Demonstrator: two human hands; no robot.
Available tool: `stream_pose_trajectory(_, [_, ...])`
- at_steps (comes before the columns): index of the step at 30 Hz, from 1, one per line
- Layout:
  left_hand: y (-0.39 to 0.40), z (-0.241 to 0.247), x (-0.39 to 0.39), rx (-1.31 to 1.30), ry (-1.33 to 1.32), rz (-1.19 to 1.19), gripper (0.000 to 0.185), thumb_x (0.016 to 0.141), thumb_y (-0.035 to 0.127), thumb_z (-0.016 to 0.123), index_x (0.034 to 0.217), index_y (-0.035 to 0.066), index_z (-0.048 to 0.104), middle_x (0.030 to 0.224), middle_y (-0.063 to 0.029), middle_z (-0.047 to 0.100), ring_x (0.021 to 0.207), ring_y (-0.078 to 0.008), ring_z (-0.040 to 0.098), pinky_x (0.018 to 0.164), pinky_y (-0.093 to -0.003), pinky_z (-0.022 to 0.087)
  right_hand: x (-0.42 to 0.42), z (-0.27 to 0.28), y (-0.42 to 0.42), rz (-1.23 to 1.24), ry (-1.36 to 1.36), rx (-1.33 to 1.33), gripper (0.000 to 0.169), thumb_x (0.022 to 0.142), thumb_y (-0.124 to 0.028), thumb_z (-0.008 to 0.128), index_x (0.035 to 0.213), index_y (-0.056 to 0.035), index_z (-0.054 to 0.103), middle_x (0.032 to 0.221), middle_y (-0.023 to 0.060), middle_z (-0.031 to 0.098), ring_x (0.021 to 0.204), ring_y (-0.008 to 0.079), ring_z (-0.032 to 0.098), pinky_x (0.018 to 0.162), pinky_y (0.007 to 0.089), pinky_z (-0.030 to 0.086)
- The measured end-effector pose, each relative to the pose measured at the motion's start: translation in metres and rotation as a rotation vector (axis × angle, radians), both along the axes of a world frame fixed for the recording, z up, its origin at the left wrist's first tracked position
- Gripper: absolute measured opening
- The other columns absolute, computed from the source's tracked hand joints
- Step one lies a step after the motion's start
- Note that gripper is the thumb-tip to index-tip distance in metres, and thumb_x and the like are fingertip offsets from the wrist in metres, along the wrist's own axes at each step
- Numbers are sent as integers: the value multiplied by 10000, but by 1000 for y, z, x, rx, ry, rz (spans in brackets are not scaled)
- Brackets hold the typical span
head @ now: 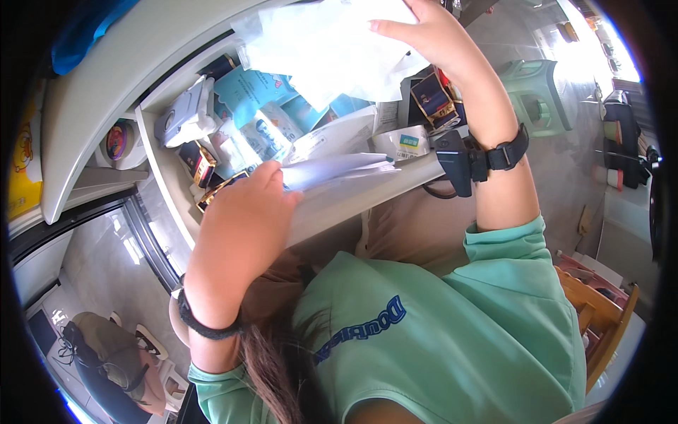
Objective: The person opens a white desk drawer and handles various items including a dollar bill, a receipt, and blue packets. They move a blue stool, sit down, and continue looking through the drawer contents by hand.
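An open white drawer [365, 196] lies before me, packed with papers and small boxes. My left hand [243, 212] is at its near side, thumb and fingers pinching a sheaf of folded white papers [339, 170]. Over the far side, my right hand [429, 40] grips a bundle of white sheets [323, 50], washed out by bright light. Between the hands lie light-blue printed packets [243, 90] and a banknote-like paper [269, 132]. A grey-white plastic case [185, 114] stands at the drawer's left end. Dark blue and gold cartons [434, 100] sit at the right.
A white countertop edge [95, 106] curves above the drawer. Left of it, a roll of tape [119, 142] rests in a compartment. A green plastic stool [535, 98] stands on the floor at right. Another person [106, 360] appears at lower left, and a wooden chair [598, 312] is at lower right.
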State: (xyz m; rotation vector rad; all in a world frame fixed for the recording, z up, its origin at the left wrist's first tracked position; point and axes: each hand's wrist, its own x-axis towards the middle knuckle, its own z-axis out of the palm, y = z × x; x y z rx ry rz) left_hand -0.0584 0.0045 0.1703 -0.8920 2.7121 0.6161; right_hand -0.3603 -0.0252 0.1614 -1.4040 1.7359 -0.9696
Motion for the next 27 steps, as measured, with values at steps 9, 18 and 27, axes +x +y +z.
stream_pose_trajectory(9, [-3, 5, 10, -160, -47, 198, 340, 896, 210, 540, 1119, -47, 558, 1180, -153, 549, 957, -313, 601, 818, -394, 494, 7, 1, 12, -124, 679, -59, 716, 752, -250, 729, 1311, 35, 383, 1273, 268, 479, 1208, 389, 454, 1017, 396, 377])
stream_pose_trajectory(18, [24, 38, -10, 6, -142, 163, 543, 811, 200, 650, 1287, 25, 455, 1353, -154, 434, 1188, -352, 470, 942, -402, 425, -9, 20, 43, 1, 853, -22, 253, 821, -231, 692, 971, -47, 605, 864, 97, 625, 788, 167, 603, 723, 292, 476])
stream_pose_trajectory(27, [42, 10, 4, -153, -118, -85, 299, 766, 117, 516, 1055, 51, 553, 849, -37, 502, 840, -186, 506, 757, -295, 404, -15, -19, 65, 559, 656, 688, 341, 719, -227, 746, 979, -40, 632, 936, 103, 634, 868, 262, 611, 764, 334, 476])
